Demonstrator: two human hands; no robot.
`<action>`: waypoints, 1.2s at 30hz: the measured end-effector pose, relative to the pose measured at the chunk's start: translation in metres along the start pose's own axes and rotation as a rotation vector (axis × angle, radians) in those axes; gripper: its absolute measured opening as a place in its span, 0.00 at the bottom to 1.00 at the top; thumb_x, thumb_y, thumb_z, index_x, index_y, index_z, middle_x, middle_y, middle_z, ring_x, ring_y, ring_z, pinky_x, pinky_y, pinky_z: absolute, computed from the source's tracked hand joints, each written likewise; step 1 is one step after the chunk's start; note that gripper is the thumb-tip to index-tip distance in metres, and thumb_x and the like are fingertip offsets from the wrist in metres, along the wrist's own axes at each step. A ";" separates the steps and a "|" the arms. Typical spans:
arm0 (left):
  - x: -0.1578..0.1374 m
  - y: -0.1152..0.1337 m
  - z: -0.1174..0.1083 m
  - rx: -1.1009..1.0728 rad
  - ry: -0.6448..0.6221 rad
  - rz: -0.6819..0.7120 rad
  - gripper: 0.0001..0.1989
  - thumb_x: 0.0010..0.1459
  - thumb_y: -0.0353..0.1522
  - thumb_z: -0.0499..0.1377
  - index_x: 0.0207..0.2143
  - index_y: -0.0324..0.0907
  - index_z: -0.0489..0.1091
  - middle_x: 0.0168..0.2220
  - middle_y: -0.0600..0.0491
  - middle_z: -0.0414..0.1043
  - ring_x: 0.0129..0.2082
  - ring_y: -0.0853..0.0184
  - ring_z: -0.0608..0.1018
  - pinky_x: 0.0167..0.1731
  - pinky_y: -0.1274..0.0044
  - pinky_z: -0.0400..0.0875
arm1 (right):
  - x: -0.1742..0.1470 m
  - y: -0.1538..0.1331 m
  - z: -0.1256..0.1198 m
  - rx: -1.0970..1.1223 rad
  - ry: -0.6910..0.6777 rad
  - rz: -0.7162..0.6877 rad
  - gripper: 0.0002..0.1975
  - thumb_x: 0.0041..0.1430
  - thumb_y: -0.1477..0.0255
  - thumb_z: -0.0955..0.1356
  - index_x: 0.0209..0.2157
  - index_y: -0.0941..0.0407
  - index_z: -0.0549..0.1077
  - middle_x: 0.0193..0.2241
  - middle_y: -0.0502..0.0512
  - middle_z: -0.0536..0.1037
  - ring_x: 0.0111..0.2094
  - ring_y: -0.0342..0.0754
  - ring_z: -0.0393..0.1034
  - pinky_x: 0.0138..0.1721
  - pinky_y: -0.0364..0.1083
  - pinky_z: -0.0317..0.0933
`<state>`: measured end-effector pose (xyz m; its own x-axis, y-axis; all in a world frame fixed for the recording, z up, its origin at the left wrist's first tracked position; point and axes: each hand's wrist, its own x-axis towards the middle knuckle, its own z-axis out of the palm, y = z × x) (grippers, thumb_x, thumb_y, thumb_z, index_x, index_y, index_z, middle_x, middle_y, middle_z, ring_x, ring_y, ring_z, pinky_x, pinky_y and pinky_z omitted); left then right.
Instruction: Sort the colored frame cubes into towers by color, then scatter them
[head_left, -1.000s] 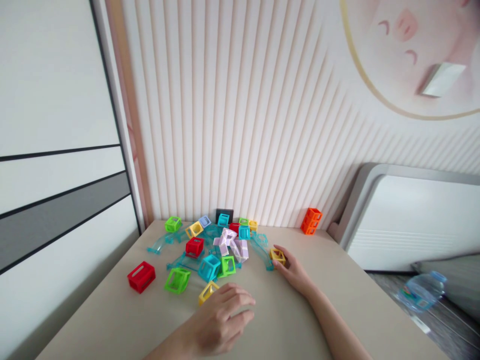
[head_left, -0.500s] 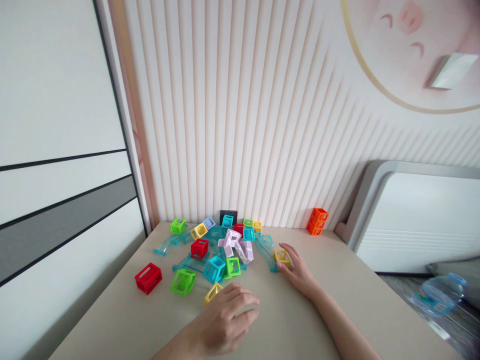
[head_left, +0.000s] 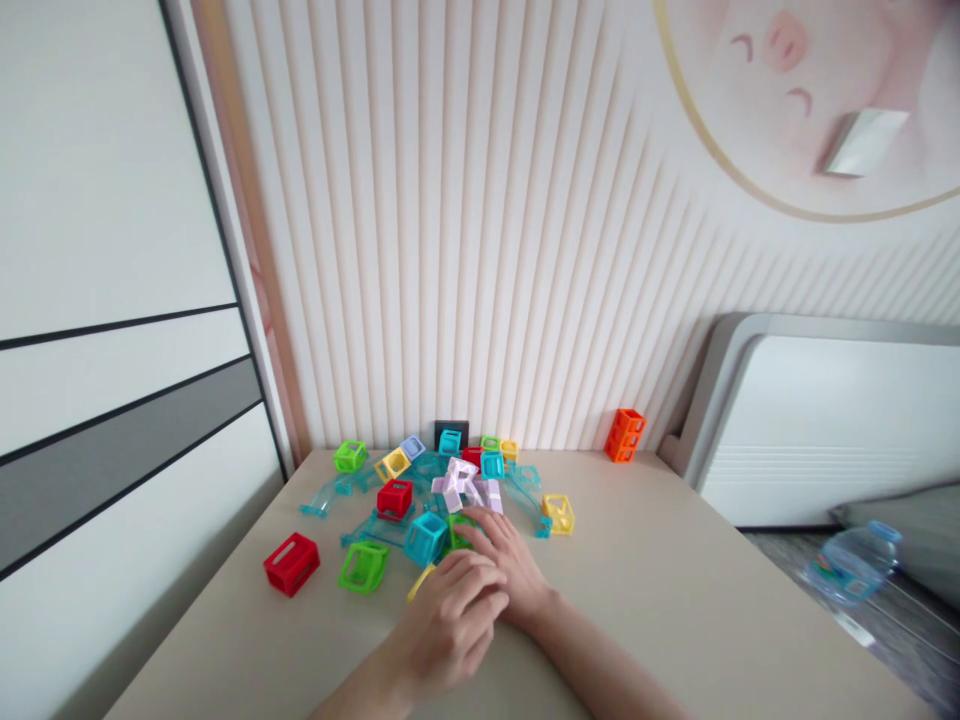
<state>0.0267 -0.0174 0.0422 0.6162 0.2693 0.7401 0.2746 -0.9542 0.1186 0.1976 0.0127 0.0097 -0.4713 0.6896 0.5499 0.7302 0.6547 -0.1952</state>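
Observation:
My left hand [head_left: 454,615] hovers low over the near table, its fingers loosely bent and apart with nothing seen in them. A yellow block [head_left: 421,582] is mostly hidden behind it. Just beyond, my right hand [head_left: 508,560] stretches its fingers to a green hollow block [head_left: 456,537], which they partly cover; whether they grip it cannot be seen. Beside that block sits a light-blue hollow block [head_left: 425,538]. Behind my right fingers lie lilac patterned pieces [head_left: 459,484]. To the left are another green block [head_left: 364,567] and a red block [head_left: 292,563].
More blocks and clear teal track pieces [head_left: 369,530] lie spread toward the ribbed wall [head_left: 450,250]. A yellow block [head_left: 559,513] rests right of the pile. An orange block stack [head_left: 625,435] stands at the back right. Beyond the table [head_left: 637,590] is a plastic bottle [head_left: 855,562].
My right hand has left the yellow block at the right and moved left to the green block, behind my left hand. My left hand has hardly moved. The view has shifted slightly.

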 end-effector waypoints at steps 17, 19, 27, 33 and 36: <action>-0.017 -0.021 0.020 0.269 -0.090 -0.379 0.29 0.62 0.26 0.54 0.65 0.40 0.60 0.58 0.42 0.71 0.58 0.54 0.74 0.56 0.63 0.74 | -0.004 0.010 0.005 0.288 0.051 0.174 0.24 0.68 0.77 0.62 0.63 0.49 0.63 0.53 0.62 0.70 0.52 0.56 0.73 0.54 0.54 0.71; -0.018 -0.022 0.021 0.269 -0.098 -0.400 0.29 0.61 0.26 0.54 0.65 0.41 0.59 0.59 0.42 0.71 0.59 0.54 0.74 0.56 0.63 0.75 | -0.004 0.010 0.004 0.327 0.086 0.179 0.24 0.68 0.78 0.61 0.63 0.49 0.64 0.53 0.62 0.69 0.53 0.54 0.73 0.55 0.53 0.71; -0.013 -0.015 0.015 0.249 -0.093 -0.367 0.29 0.62 0.24 0.53 0.65 0.42 0.59 0.63 0.42 0.65 0.63 0.55 0.70 0.58 0.62 0.72 | -0.008 0.013 -0.002 0.363 0.230 0.141 0.19 0.69 0.77 0.60 0.58 0.49 0.66 0.53 0.60 0.69 0.55 0.53 0.70 0.56 0.52 0.69; 0.003 -0.011 -0.010 0.347 -0.034 -0.200 0.25 0.63 0.23 0.53 0.62 0.42 0.65 0.61 0.43 0.67 0.62 0.54 0.70 0.59 0.61 0.70 | -0.016 0.017 -0.009 0.329 0.337 0.140 0.14 0.69 0.76 0.62 0.54 0.50 0.66 0.53 0.62 0.69 0.56 0.54 0.69 0.56 0.53 0.68; 0.004 -0.015 -0.035 0.465 -0.028 -0.196 0.19 0.64 0.24 0.53 0.56 0.42 0.70 0.58 0.43 0.70 0.59 0.53 0.72 0.59 0.59 0.70 | -0.019 0.021 -0.010 0.298 0.396 0.161 0.12 0.68 0.75 0.63 0.51 0.51 0.66 0.53 0.62 0.71 0.54 0.54 0.71 0.54 0.52 0.69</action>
<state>-0.0004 -0.0063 0.0662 0.5380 0.4469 0.7147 0.6831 -0.7280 -0.0590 0.2272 0.0103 0.0033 -0.0995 0.6563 0.7479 0.5786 0.6497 -0.4931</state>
